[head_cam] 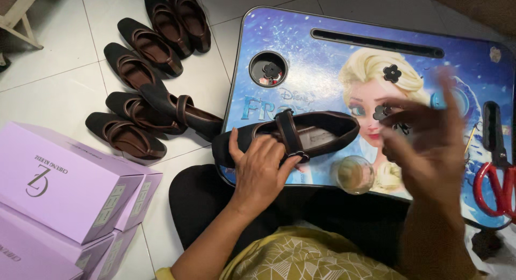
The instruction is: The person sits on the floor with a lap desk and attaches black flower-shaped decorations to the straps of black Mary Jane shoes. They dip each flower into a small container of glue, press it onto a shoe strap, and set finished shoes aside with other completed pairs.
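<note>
My left hand [259,169] presses flat on the black strap shoe [290,136], pinning it to the blue lap table [306,70]. My right hand [430,140], blurred, fingers loosely spread, seems empty; a black flower ornament [381,112] lies beside its fingertips. I'd hold the shoe steady by its strap.

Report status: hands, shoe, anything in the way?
Left hand pressing down on the black shoe, at its strap, on the lap desk. Right hand raised, blurred, flower piece at its fingertips. Scissors off to the right, nothing blocking.
</note>
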